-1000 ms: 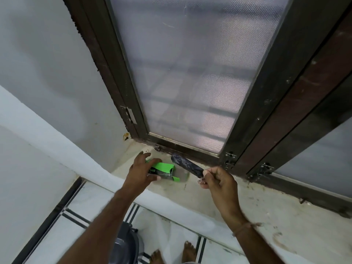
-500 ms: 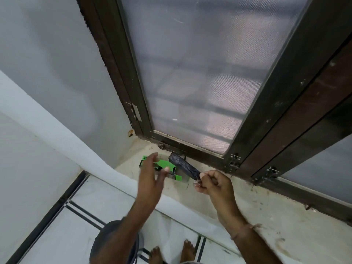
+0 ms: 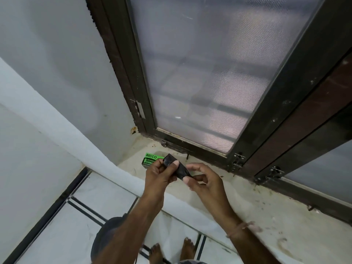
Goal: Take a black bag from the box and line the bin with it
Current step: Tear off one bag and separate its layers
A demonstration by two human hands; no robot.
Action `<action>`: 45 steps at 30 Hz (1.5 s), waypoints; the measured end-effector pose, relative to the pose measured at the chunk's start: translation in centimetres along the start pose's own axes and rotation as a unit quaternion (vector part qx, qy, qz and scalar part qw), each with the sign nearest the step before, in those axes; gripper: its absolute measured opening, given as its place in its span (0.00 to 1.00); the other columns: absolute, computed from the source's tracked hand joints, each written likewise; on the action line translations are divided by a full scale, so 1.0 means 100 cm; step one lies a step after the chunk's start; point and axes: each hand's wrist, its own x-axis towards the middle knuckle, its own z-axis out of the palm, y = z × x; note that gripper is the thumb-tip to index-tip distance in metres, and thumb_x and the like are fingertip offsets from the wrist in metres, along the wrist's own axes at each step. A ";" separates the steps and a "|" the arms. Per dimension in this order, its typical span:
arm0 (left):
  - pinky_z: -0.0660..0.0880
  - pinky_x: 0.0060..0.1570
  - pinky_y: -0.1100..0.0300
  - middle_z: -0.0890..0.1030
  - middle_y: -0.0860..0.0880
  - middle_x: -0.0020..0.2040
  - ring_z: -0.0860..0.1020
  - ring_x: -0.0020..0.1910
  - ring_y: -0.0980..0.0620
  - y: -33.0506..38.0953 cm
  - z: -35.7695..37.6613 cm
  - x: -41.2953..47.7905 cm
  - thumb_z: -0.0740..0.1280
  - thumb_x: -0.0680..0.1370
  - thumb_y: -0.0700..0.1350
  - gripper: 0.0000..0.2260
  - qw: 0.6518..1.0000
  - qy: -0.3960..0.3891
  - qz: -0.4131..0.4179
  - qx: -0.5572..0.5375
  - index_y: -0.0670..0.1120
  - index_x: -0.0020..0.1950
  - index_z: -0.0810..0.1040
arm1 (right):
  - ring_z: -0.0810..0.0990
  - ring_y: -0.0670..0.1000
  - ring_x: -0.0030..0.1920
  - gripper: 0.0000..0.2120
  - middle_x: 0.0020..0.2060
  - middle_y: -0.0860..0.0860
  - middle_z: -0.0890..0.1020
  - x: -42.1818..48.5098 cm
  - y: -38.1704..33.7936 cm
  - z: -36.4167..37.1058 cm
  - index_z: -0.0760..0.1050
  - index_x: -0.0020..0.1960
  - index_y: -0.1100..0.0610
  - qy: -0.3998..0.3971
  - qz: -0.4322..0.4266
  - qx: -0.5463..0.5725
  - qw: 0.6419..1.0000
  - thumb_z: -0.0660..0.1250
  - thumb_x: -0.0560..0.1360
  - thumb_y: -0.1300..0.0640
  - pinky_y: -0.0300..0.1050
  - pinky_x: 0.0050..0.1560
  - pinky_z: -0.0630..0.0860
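the green box [image 3: 150,160] says "beco" in big letters on top. below that a word starts with "garba", and the left hand [image 3: 159,175] hides the rest. the small print is too tiny to read.

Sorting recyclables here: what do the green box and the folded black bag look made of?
Green box: apparently printed cardboard with a matte finish, judging by its crisp straight edges and the lettering on its faces. Black bag: probably thin plastic film, since it is slightly glossy and crinkled and is folded into a tight strip.
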 end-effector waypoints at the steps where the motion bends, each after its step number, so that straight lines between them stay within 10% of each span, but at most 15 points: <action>1: 0.81 0.56 0.43 0.86 0.35 0.51 0.83 0.48 0.42 0.001 0.002 -0.001 0.73 0.78 0.39 0.06 1.000 -0.001 -0.002 -0.002 0.41 0.53 0.81 | 0.83 0.46 0.54 0.16 0.57 0.44 0.83 0.001 0.000 0.002 0.82 0.58 0.46 0.003 -0.017 -0.039 0.999 0.78 0.73 0.57 0.39 0.48 0.82; 7: 0.80 0.58 0.49 0.87 0.39 0.55 0.84 0.54 0.42 0.009 0.004 -0.001 0.74 0.74 0.47 0.21 0.996 -0.055 -0.041 -0.056 0.41 0.64 0.76 | 0.85 0.47 0.44 0.09 0.45 0.46 0.86 0.001 0.005 0.007 0.84 0.51 0.52 0.038 -0.025 -0.050 0.998 0.79 0.72 0.58 0.41 0.42 0.82; 12: 0.80 0.45 0.60 0.86 0.45 0.49 0.82 0.44 0.52 0.007 0.001 -0.002 0.71 0.75 0.46 0.14 0.992 -0.084 -0.059 -0.076 0.43 0.59 0.82 | 0.81 0.52 0.35 0.04 0.35 0.55 0.84 0.000 0.000 0.009 0.83 0.46 0.62 0.037 0.046 0.115 0.992 0.73 0.78 0.61 0.45 0.37 0.79; 19: 0.76 0.61 0.49 0.87 0.47 0.49 0.83 0.51 0.49 0.003 -0.006 -0.005 0.71 0.77 0.51 0.11 0.989 -0.084 -0.093 -0.073 0.46 0.56 0.83 | 0.73 0.47 0.36 0.11 0.37 0.54 0.82 -0.003 -0.005 0.017 0.82 0.50 0.63 0.012 0.117 0.138 0.983 0.68 0.82 0.55 0.35 0.33 0.71; 27: 0.83 0.47 0.52 0.85 0.37 0.55 0.85 0.48 0.44 -0.005 -0.019 -0.012 0.68 0.81 0.42 0.17 0.988 -0.061 -0.108 -0.095 0.34 0.67 0.77 | 0.73 0.45 0.27 0.04 0.31 0.51 0.81 -0.005 -0.007 0.028 0.79 0.50 0.62 0.008 0.141 0.195 0.971 0.67 0.82 0.64 0.35 0.25 0.67; 33: 0.82 0.49 0.51 0.85 0.38 0.51 0.83 0.45 0.46 -0.002 -0.034 -0.020 0.61 0.85 0.43 0.16 0.984 -0.108 -0.107 -0.093 0.35 0.69 0.76 | 0.80 0.47 0.36 0.10 0.41 0.54 0.85 -0.009 -0.010 0.042 0.80 0.57 0.62 0.003 0.144 0.213 0.966 0.68 0.82 0.55 0.41 0.39 0.78; 40: 0.83 0.51 0.51 0.85 0.35 0.60 0.85 0.56 0.40 0.005 -0.089 -0.039 0.66 0.82 0.44 0.16 0.974 -0.160 -0.087 -0.134 0.38 0.67 0.77 | 0.68 0.41 0.25 0.10 0.28 0.46 0.77 -0.031 -0.031 0.097 0.79 0.40 0.56 0.049 0.128 0.132 0.982 0.71 0.79 0.56 0.34 0.27 0.63; 45: 0.81 0.59 0.44 0.84 0.37 0.62 0.83 0.62 0.37 0.004 -0.099 -0.034 0.63 0.84 0.43 0.15 0.977 -0.128 -0.107 -0.135 0.39 0.69 0.78 | 0.62 0.43 0.23 0.07 0.31 0.52 0.77 -0.028 -0.030 0.093 0.80 0.46 0.61 0.072 0.131 0.146 0.978 0.71 0.79 0.57 0.35 0.24 0.59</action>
